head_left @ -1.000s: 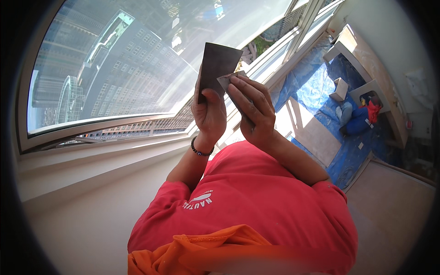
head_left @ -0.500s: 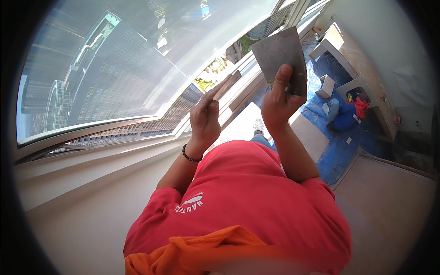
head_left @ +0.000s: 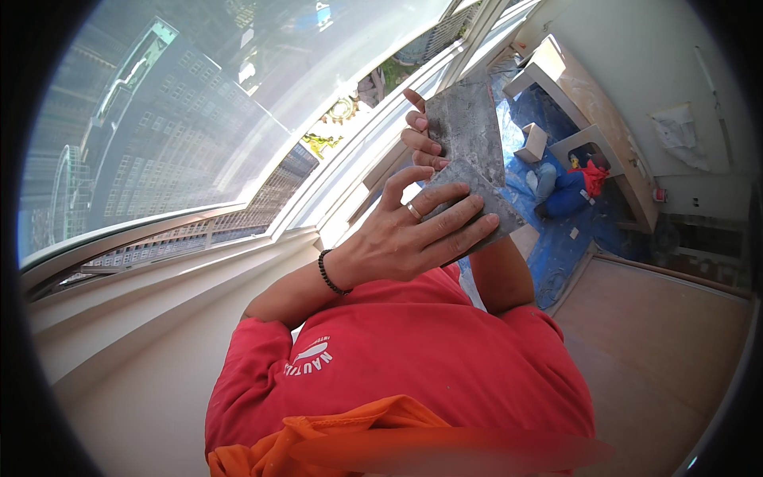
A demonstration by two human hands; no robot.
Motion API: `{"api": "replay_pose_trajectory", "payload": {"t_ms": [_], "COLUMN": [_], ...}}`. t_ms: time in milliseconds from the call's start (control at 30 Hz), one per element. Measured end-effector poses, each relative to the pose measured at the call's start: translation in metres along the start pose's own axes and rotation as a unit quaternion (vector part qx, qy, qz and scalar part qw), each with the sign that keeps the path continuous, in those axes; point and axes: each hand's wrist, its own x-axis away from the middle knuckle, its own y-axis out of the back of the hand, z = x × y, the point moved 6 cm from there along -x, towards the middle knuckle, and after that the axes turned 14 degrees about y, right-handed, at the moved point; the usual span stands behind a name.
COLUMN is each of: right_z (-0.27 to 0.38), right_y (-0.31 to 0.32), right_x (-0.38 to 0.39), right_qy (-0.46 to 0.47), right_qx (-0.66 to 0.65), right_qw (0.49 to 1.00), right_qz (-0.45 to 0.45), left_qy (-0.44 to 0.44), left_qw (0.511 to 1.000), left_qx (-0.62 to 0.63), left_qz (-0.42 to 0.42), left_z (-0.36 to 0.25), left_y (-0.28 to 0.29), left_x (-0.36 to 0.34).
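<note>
- Large grey plate (head_left: 469,119) is held up ahead of red shirt (head_left: 413,350), near window (head_left: 230,111); right hand (head_left: 424,139) grip is clamped on its left edge, presumably for backing.
- Small grey plate (head_left: 461,173) is lapped over its lower part; left hand (head_left: 405,234) grip is clamped on it, fingers spread, likely for even pressure.
- Thumb positions can't be told.

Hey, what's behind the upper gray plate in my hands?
Your right hand's fingers show around the left edge of the upper gray plate; blue sheeting shows farther off, past its right edge. Your right palm and whatever lies directly behind the plate are covered.
</note>
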Motion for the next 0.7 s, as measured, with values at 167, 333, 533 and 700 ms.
{"api": "replay_pose_trajectory", "payload": {"t_ms": [167,333,533,700], "right_z": [-0.023,-0.036,0.038,0.055], "right_y": [0.005,-0.003,-0.044,-0.081], "right_x": [0.020,0.041,0.043,0.051], "right_qy": [0.033,0.017,0.362,0.465], "right_qx": [0.100,0.223,0.356,0.439], "right_qw": [0.991,0.960,0.825,0.730], "right_qz": [-0.088,-0.171,-0.250,-0.240], "left_qy": [0.050,0.177,0.209,0.120], "left_qw": [0.999,0.980,0.957,0.979], "left_qx": [-0.018,-0.052,-0.039,-0.126], "left_qz": [0.002,-0.070,-0.197,-0.109], "left_z": [0.032,0.098,0.083,0.043], "left_y": [-0.002,0.014,0.039,0.022], "left_x": [-0.013,-0.039,-0.002,0.004]}}
